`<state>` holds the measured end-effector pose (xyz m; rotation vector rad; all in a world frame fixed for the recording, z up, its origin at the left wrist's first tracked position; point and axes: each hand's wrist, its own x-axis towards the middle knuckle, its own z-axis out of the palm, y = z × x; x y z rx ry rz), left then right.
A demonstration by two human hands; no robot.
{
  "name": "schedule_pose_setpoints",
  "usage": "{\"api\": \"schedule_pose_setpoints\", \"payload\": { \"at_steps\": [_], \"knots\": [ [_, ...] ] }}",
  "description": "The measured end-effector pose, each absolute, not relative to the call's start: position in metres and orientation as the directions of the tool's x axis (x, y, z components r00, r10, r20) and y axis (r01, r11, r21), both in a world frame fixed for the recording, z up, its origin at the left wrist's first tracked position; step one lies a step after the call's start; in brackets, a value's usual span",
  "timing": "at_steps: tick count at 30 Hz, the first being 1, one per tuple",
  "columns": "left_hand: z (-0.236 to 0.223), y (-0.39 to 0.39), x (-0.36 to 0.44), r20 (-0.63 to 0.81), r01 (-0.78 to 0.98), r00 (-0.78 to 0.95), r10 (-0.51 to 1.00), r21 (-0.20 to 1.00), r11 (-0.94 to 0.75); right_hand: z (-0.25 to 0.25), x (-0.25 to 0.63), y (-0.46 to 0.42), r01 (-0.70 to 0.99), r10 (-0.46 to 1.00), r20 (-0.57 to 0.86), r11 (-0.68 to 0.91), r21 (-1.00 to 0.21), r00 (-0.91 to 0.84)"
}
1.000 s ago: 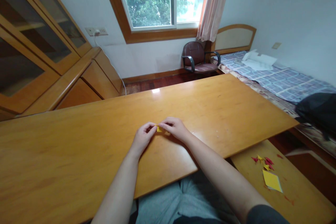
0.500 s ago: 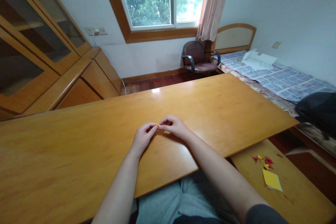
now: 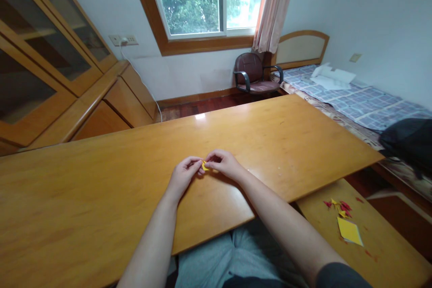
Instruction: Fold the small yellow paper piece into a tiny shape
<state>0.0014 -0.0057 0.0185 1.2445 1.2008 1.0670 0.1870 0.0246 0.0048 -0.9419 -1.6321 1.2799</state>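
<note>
Between my two hands, just above the wooden table (image 3: 111,180), is a small folded piece of yellow paper (image 3: 204,166). My left hand (image 3: 185,172) pinches its left side between thumb and fingers. From the right, my right hand (image 3: 223,162) pinches the other side, its fingertips almost meeting those of the left. The fingers cover part of the paper, so its full folded shape is hidden.
On a lower wooden surface (image 3: 381,238) at the right lie a stack of yellow paper squares (image 3: 350,231) and several small red and yellow folded pieces (image 3: 343,208). Beyond the table stand an armchair (image 3: 251,74), a bed (image 3: 367,103) and a cabinet (image 3: 101,99).
The yellow paper has turned between my fingers, so a broader yellow face shows now instead of a thin edge. Both hands stay in nearly the same place.
</note>
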Motion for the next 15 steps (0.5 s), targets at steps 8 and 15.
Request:
{"api": "schedule_pose_setpoints", "payload": {
  "at_steps": [8,15],
  "knots": [
    [0.0158,-0.0047,-0.0023,-0.14,0.051,0.121,0.983,0.99,0.135,0.0057,0.1877,0.0238,0.135,0.907,0.191,0.257,-0.957,-0.376],
    [0.0162,-0.0036,-0.002,-0.141,0.064,0.102,0.985,0.989,0.135,0.0061,0.187,0.0242,0.169,0.895,0.228,0.311,-0.935,-0.382]
  ]
}}
